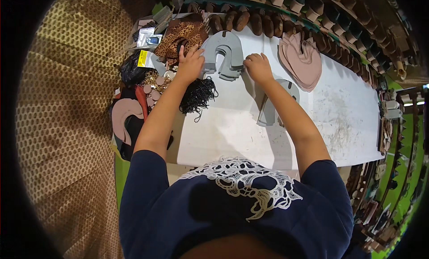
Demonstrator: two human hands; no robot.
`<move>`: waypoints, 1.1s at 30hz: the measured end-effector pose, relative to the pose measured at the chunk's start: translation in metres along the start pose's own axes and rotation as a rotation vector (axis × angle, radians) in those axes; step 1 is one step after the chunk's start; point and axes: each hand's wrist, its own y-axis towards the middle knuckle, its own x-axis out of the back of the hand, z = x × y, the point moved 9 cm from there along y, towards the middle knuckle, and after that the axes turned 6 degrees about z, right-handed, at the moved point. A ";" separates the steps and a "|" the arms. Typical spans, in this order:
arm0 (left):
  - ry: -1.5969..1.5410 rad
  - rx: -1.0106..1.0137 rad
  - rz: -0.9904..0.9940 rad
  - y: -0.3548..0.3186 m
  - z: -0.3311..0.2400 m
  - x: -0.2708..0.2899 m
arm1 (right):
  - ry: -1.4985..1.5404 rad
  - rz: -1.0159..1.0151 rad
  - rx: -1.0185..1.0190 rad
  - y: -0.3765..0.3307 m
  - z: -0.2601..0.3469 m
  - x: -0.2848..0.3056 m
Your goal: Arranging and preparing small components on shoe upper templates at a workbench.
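Grey horseshoe-shaped pieces (225,53), stacked on the white table (232,125): left hand (190,64) lies spread on the stack, right hand (258,67) pinches its edge; squaring edges before lifting seems advisable.

The right forearm (290,120) covers the middle of a grey U-shaped piece (269,113) near the frame's centre. The left hand (190,64) hides the near edge of the grey stack (225,53) in the upper middle, and its fingertips cannot be seen against the patterned cloth (183,35). The small packets (147,37) at upper left are too small to make out. Racks of shoe forms (393,178) along the right rim blur into the dark fisheye border.
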 end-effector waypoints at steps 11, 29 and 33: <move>-0.181 -0.062 -0.139 -0.061 -0.055 0.060 | 0.283 -0.013 0.259 -0.082 0.061 0.054; -0.418 0.111 0.281 -0.168 -0.164 0.005 | 0.369 0.199 0.059 -0.174 0.124 -0.001; -0.282 0.137 0.287 -0.160 -0.173 -0.022 | 0.212 0.214 0.005 -0.173 0.136 -0.030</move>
